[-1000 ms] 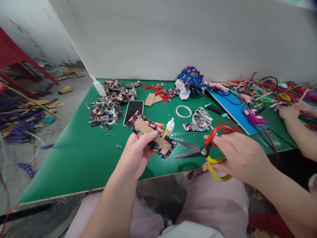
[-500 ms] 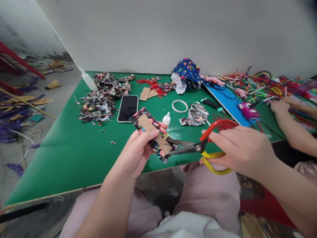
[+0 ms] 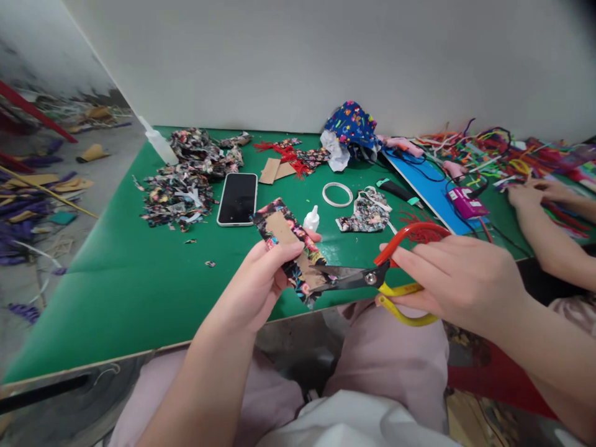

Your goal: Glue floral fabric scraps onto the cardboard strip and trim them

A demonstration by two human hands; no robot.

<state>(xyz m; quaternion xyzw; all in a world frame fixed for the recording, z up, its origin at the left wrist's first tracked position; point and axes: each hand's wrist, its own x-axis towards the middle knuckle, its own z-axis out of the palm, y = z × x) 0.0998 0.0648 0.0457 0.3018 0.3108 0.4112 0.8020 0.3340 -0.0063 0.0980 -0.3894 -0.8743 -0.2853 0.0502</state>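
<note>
My left hand [image 3: 261, 279] pinches a strip of dark floral fabric [image 3: 274, 211] with a piece of brown cardboard [image 3: 282, 230] lying on it. The thumb presses on the cardboard, and the other fingers are mostly hidden behind the fabric. My right hand [image 3: 460, 279] grips scissors [image 3: 370, 277] with one red and one yellow handle. Their dark blades are partly apart and reach across the lower right end of the fabric. Just behind the fabric stands a small white bottle [image 3: 311, 219]. Beyond it lie a white ring of tape [image 3: 338, 194] and a floral fabric piece [image 3: 365, 212] with white loops.
Floral scraps [image 3: 179, 189] heap up at the left beside a white bottle [image 3: 161, 146] and a phone [image 3: 237, 198]. A cutter [image 3: 399, 194], a blue board [image 3: 419, 183] and a purple box [image 3: 467, 203] lie right. Another person's hands [image 3: 531, 194] work among colourful strips.
The scissor blades have closed somewhat across the fabric's end. The fabric has shifted slightly to the right in my left hand's hold, and the view has moved a little.
</note>
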